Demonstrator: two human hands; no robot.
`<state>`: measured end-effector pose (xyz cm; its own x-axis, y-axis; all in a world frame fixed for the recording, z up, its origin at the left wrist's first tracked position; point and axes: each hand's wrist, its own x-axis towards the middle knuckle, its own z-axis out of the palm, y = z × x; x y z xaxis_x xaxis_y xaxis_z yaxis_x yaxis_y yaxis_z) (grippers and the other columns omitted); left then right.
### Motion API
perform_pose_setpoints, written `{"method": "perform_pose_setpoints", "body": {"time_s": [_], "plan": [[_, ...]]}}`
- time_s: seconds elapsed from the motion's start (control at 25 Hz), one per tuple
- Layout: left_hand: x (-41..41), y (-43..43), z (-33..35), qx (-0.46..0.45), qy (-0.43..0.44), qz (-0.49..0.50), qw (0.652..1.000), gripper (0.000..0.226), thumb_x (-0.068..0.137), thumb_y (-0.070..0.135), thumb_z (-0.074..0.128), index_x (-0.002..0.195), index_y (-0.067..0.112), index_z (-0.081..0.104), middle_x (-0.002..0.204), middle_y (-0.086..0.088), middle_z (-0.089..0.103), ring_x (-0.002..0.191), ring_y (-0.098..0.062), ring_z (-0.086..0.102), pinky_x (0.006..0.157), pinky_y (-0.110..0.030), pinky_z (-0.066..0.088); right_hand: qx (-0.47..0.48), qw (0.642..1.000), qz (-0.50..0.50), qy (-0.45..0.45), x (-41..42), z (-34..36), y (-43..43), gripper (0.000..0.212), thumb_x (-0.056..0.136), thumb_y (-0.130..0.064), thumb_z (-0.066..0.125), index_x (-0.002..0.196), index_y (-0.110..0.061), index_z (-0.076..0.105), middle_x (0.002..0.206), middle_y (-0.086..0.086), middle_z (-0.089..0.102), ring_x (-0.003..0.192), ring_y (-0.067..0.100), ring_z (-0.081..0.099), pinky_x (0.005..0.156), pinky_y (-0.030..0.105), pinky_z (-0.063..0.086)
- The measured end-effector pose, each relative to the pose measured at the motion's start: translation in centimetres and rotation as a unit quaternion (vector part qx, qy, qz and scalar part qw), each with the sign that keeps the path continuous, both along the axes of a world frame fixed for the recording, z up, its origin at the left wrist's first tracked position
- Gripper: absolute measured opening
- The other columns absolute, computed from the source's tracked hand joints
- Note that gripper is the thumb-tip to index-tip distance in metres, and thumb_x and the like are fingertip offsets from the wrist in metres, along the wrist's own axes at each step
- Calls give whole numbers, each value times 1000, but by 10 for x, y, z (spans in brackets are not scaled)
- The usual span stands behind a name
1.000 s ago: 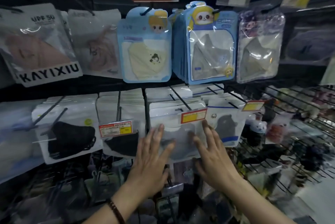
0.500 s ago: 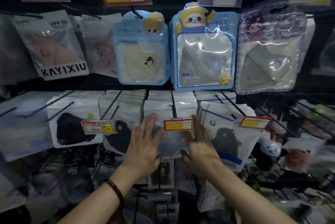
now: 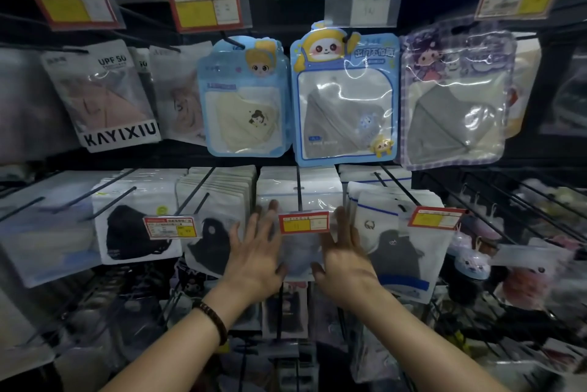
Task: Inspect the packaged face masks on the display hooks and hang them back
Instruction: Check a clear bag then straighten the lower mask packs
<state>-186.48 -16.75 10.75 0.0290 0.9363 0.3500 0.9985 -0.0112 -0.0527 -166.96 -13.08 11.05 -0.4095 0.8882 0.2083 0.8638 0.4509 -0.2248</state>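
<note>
A white mask packet [image 3: 300,198] hangs at the front of a stack on a black hook [image 3: 298,188] in the middle row, behind a red and yellow price tag [image 3: 303,222]. My left hand [image 3: 254,252] lies flat on the packet's left side with fingers spread and straight. My right hand [image 3: 344,253] presses its right side the same way. Neither hand curls round the packet. A bead bracelet sits on my left wrist.
Black-mask packets [image 3: 136,233] hang left and a blue-striped packet [image 3: 400,242] right on neighbouring hooks. Above hang cartoon packets: blue with a cream mask [image 3: 244,106], blue with a grey mask [image 3: 346,102], purple [image 3: 454,99]. Bare hooks [image 3: 508,201] jut out at right.
The view has moved closer and tilted up. Both hands stayed flat on the middle packet and slid a little further up and in along it.
</note>
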Motion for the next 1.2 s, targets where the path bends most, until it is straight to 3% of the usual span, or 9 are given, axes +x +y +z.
{"method": "perform_pose_setpoints", "body": {"time_s": [0.16,0.24,0.36,0.48,0.6,0.76,0.88,1.04,1.2], "plan": [[4,-13,-1,-8,-13,-18,1000,101,91,46,64,167,31,0,175,-3,-11,163,-29,-8,126,-64,0,2,999,17,44,11,-2,-12,96,102,-38,61,170,-33,-7,173,3,-34,165,34,-7,125,47,38],[18,-22,-3,-17,-15,-26,999,92,92,48,61,165,33,7,173,-4,-1,161,-29,-4,127,-60,3,28,995,44,80,29,-6,-24,81,103,-38,58,169,-34,11,177,-1,-16,165,28,3,122,44,42],[52,-38,-9,-24,-6,-90,996,75,94,51,53,160,36,19,169,-7,11,159,-31,8,125,-56,14,87,987,80,106,67,-17,-43,58,102,-39,57,157,-31,40,166,2,26,152,21,36,108,37,52],[89,-48,-16,-19,10,-160,987,73,95,53,54,159,33,25,167,-9,9,156,-35,12,122,-54,21,126,984,60,107,115,-30,-54,52,96,-33,64,146,-27,52,161,3,35,147,24,43,99,30,52],[122,-45,-18,-4,15,-184,983,81,97,53,57,164,39,13,170,-8,-8,158,-36,-4,127,-56,9,145,984,-10,107,161,-36,-57,62,90,-27,71,148,-25,49,164,6,29,144,29,45,99,29,51],[148,-24,-15,22,3,-165,986,99,96,44,65,165,48,-6,167,-2,-41,156,-35,-32,127,-61,-6,114,990,-55,58,183,-33,-50,89,96,-29,64,168,-35,12,177,6,-13,163,35,0,119,47,43],[154,-5,-11,54,8,-149,987,106,92,37,70,169,41,-3,169,-6,-41,156,-37,-35,127,-65,-7,79,993,-59,66,177,-30,-41,97,100,-30,60,169,-37,-7,168,0,-45,162,33,-27,127,48,33],[155,6,-16,60,13,-155,986,107,85,38,76,170,33,10,174,-10,-29,160,-41,-24,128,-68,10,69,989,-34,128,170,-30,-29,96,102,-32,62,169,-42,-6,167,-4,-46,161,29,-30,129,44,24],[157,10,-19,55,4,-125,991,103,94,38,67,170,36,-3,167,-7,-44,155,-36,-38,130,-61,-6,73,992,-20,98,168,-28,-18,93,104,-34,59,170,-37,-6,169,2,-43,156,28,-37,128,38,5]]}}
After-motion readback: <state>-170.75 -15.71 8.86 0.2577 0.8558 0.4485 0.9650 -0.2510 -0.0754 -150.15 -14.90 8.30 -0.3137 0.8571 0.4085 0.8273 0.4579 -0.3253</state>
